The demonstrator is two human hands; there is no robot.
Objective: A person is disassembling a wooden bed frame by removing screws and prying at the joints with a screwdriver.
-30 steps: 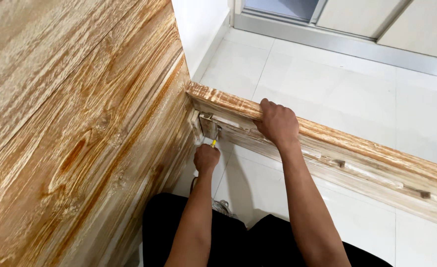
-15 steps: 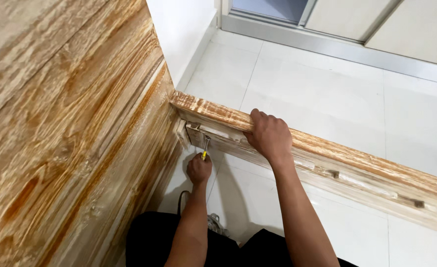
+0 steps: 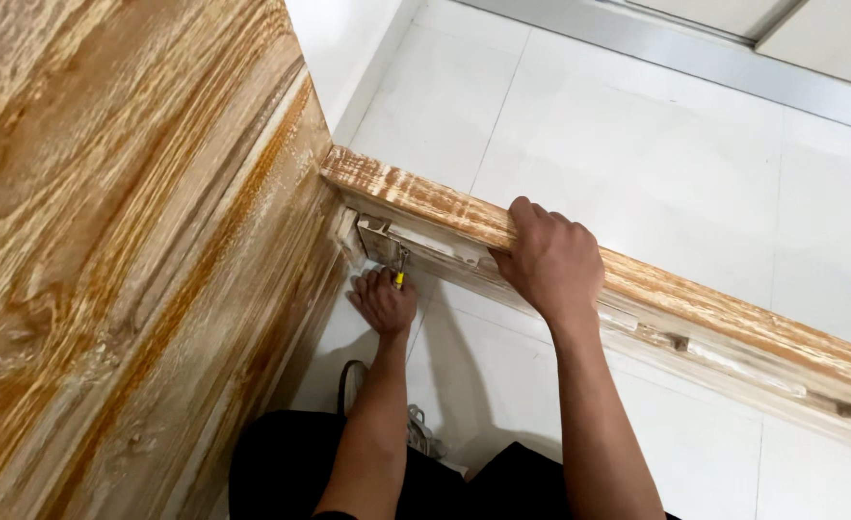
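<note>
My right hand (image 3: 548, 262) grips the top edge of a long whitewashed wooden rail (image 3: 695, 318) that runs from the big wood-grain panel (image 3: 127, 250) toward the lower right. Below the rail's left end, my left hand (image 3: 384, 300) holds a small screwdriver (image 3: 399, 270) with a yellow handle, its shaft pointing up into a metal bracket (image 3: 375, 236) at the corner where rail meets panel. The screwdriver tip is hidden under the rail.
White floor tiles (image 3: 637, 154) lie beyond the rail, with a grey metal door track (image 3: 733, 48) at the far edge. The rail has small slots (image 3: 674, 340) along its inner face. My dark trousers and a shoe (image 3: 350, 383) show at the bottom.
The view has shifted left and closer. My left hand has moved slightly down along the corner with the screwdriver; my right hand keeps its grip on the rail.
</note>
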